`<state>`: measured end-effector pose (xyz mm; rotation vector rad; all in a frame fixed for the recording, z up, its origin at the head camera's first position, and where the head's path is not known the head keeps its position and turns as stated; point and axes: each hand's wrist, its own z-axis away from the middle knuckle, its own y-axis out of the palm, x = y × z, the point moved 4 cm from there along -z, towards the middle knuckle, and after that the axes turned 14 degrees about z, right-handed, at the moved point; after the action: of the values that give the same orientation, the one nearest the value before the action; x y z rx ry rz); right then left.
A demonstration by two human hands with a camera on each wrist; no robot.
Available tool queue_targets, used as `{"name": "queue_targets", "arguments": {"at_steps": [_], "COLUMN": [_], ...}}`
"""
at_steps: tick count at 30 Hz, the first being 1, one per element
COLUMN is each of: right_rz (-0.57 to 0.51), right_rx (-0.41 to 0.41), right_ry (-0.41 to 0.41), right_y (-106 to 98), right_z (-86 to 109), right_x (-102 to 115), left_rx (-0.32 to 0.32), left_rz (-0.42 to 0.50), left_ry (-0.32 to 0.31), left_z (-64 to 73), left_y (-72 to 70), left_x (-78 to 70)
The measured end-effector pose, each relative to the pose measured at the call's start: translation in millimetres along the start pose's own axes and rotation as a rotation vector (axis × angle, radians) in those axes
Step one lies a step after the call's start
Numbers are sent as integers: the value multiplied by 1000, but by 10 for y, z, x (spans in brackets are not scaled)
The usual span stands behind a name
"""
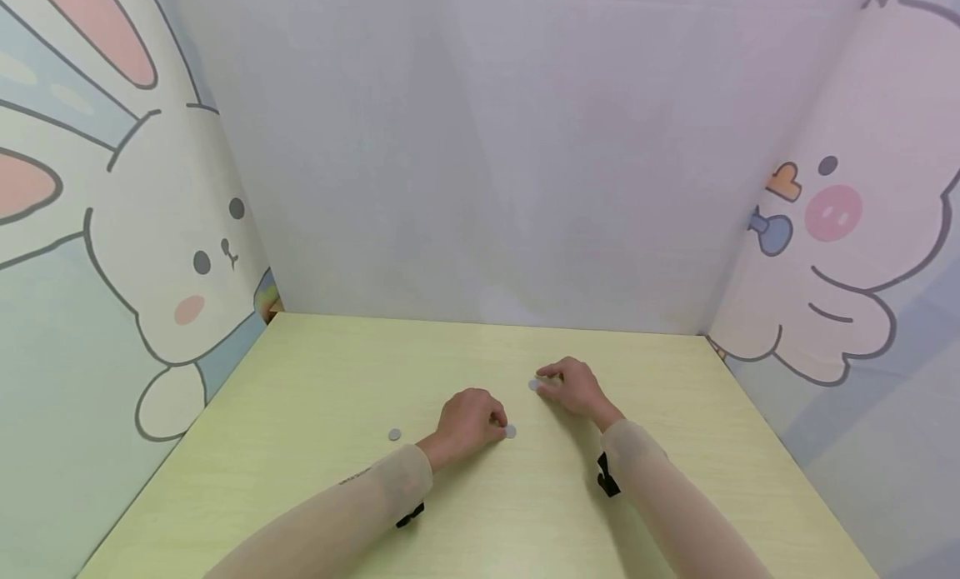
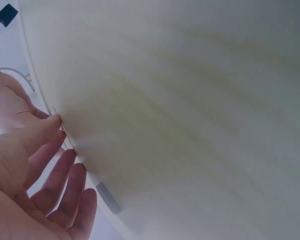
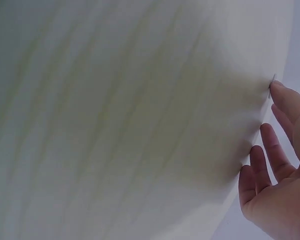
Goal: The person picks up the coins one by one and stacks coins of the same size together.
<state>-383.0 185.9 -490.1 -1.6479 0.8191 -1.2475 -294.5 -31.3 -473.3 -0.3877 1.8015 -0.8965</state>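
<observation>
Three small flat grey discs lie on the pale yellow table [image 1: 337,379]. My left hand [image 1: 467,422], fingers bent, pinches the near disc [image 1: 511,431] at its left edge between thumb and forefinger. Farther back and to the right, my right hand [image 1: 573,387] has its thumb and forefinger about another disc [image 1: 534,385]. The third disc [image 1: 394,435] lies by itself, left of my left hand; the left wrist view shows this disc [image 2: 108,198] edge-on beyond the fingertips. In the right wrist view, the thumb tip meets a thin disc edge [image 3: 271,89] at the tabletop.
A plain whitish cloth [image 1: 487,162] hangs along the table's back edge. Printed cloth panels stand at both sides, a rabbit [image 1: 172,254] on the left and a white cartoon animal [image 1: 847,254] on the right. Black straps [image 1: 608,476] show under both light sleeves.
</observation>
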Motion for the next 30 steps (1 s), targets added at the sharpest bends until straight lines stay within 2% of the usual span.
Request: {"name": "queue_targets", "arguments": {"at_steps": [15, 30], "right_rz": [21, 37], "right_rx": [-1, -15], "right_ry": [-42, -75], "right_y": [59, 29], "right_z": [-61, -43], "right_x": [-43, 4], "left_rx": [1, 8], "left_rz": [-8, 2], "left_ry": [-4, -9], "left_z": [-3, -5], "left_y": [6, 8], "left_x": [22, 19]}}
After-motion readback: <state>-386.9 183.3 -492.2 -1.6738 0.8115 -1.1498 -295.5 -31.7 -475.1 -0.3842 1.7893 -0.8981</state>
